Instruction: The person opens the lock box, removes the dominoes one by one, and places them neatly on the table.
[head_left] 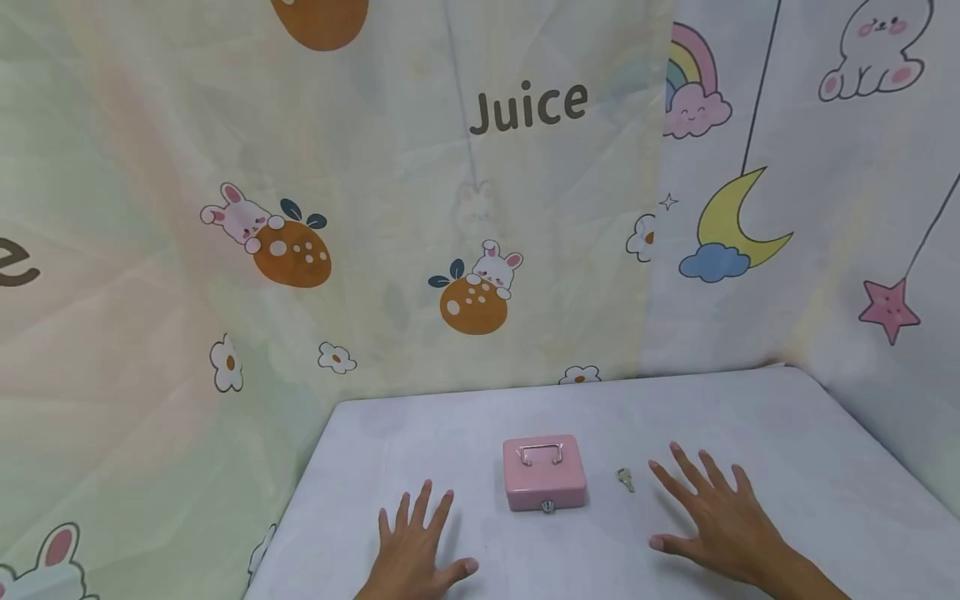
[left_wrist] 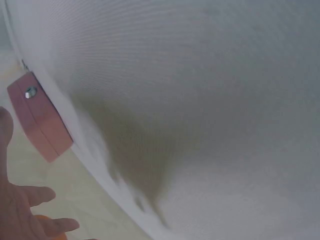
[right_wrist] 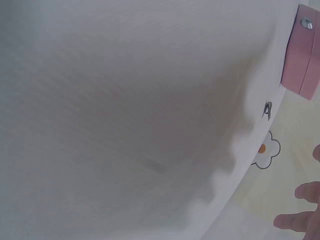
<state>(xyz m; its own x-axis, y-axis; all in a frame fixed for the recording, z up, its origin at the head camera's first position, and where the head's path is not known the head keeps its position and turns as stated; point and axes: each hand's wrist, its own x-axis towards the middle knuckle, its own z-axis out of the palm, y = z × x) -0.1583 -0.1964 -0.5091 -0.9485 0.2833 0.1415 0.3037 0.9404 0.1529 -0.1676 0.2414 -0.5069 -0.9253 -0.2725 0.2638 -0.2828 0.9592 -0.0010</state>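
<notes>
A pink cash box [head_left: 543, 473] sits on the white table, lid down, with a metal handle on top and a round lock [head_left: 548, 506] on its front. To its right lie small metal keys [head_left: 626, 479]. My left hand [head_left: 417, 542], fingers spread, hovers left of the box and holds nothing. On the other side my right hand [head_left: 720, 521] is spread too, its fingertips a little to the right of the keys. The left wrist view shows the box [left_wrist: 40, 117] beyond the left fingers. In the right wrist view the keys [right_wrist: 267, 110] lie near the box [right_wrist: 302, 52].
The white table [head_left: 420, 425] reaches back to a hanging cloth [head_left: 405, 167] printed with rabbits, oranges and flowers. Another cloth [head_left: 825, 225] with a moon and a star hangs along the right side. Hand shadows fall on the tabletop.
</notes>
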